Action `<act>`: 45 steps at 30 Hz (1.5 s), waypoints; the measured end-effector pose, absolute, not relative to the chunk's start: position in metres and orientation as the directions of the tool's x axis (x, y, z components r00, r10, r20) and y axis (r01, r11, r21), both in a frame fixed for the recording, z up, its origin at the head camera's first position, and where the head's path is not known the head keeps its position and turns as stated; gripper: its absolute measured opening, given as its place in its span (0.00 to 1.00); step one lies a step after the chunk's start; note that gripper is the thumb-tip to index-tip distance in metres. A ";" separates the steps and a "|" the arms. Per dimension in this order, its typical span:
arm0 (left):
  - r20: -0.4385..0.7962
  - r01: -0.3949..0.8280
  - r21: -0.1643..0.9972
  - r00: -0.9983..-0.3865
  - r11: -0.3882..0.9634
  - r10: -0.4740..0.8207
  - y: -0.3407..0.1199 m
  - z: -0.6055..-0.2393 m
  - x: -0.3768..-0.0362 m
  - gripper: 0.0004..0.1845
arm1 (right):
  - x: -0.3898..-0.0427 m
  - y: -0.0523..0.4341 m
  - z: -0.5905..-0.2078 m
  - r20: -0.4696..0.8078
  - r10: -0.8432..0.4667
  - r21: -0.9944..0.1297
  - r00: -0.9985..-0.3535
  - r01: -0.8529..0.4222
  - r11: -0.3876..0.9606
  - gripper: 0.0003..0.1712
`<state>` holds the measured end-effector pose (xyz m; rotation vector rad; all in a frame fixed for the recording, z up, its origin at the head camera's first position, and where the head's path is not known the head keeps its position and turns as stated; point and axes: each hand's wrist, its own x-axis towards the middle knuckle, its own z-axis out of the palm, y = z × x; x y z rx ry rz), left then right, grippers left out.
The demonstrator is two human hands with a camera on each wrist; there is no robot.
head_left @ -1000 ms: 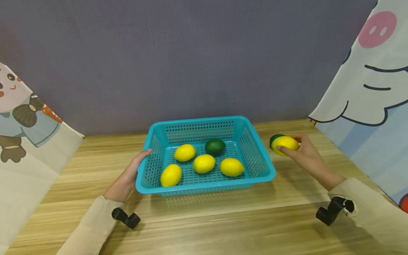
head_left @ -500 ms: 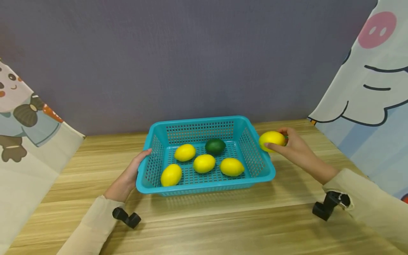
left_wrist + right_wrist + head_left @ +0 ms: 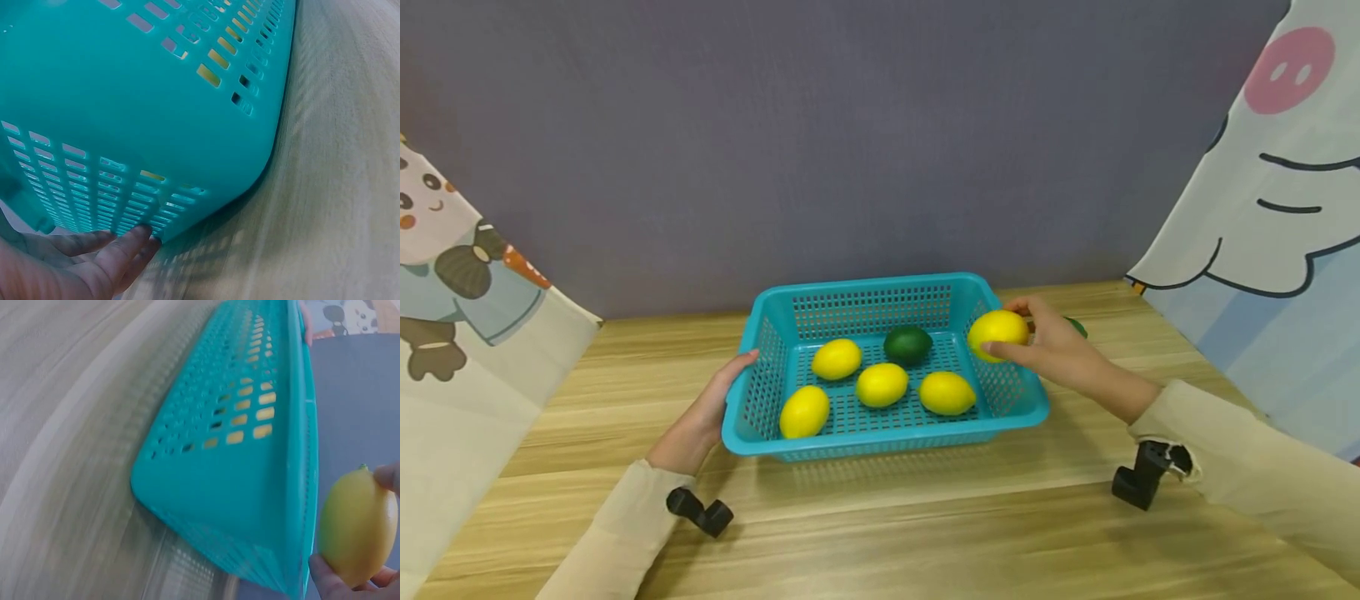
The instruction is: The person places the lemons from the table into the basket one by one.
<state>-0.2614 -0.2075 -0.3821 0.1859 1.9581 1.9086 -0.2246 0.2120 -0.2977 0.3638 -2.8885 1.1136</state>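
A turquoise plastic basket [image 3: 880, 436] with slotted walls stands on the table. My left hand [image 3: 700, 417] holds its left end, thumb over the rim and fingers [image 3: 122, 250] against the outside wall. Inside lie several yellow lemons [image 3: 882, 385] and one dark green oval fruit [image 3: 907, 345]. My right hand [image 3: 1060, 343] pinches another lemon [image 3: 997, 335] between thumb and fingers, above the right part of the basket. In the right wrist view this lemon [image 3: 358, 528] is past the rim, its stem tip near a finger.
A second dark green fruit [image 3: 1077, 327] lies on the wooden table [image 3: 880, 533] right of the basket, mostly hidden behind the right hand. A grey wall panel [image 3: 865, 142] rises behind. Cloths printed with cartoon animals hang at both sides.
My right hand has carried the lemon leftward from the table on the right, across the basket's right rim. The left hand and the basket have stayed put.
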 end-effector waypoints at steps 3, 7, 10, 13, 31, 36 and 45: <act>-0.189 -0.177 0.982 -0.913 0.066 0.362 -0.207 -0.382 -0.262 0.39 | -0.225 0.204 -0.299 0.079 -0.238 -0.658 -0.968 -0.230 0.717 0.40; -0.190 -0.181 0.982 -0.913 0.058 0.362 -0.208 -0.382 -0.262 0.38 | -0.228 0.195 -0.304 0.058 -0.285 -0.654 -0.957 -0.252 0.714 0.40; -0.196 -0.191 0.980 -0.913 0.050 0.359 -0.208 -0.382 -0.262 0.38 | -0.231 0.190 -0.308 0.041 -0.315 -0.654 -0.948 -0.264 0.709 0.40; -0.194 -0.189 0.981 -0.910 0.050 0.366 -0.208 -0.382 -0.262 0.38 | -0.234 0.185 -0.312 0.028 -0.328 -0.637 -0.944 -0.270 0.722 0.38; -0.189 -0.183 0.982 -0.912 0.050 0.363 -0.208 -0.382 -0.263 0.39 | -0.229 0.144 -0.319 -0.001 -0.510 -0.581 -0.860 -0.415 0.700 0.36; -0.185 -0.180 0.983 -0.913 0.049 0.363 -0.209 -0.382 -0.262 0.38 | -0.227 0.133 -0.321 0.005 -0.555 -0.560 -0.832 -0.462 0.688 0.35; -0.176 -0.169 0.984 -0.911 0.051 0.372 -0.208 -0.382 -0.262 0.39 | -0.233 0.124 -0.331 0.003 -0.617 -0.507 -0.787 -0.532 0.678 0.35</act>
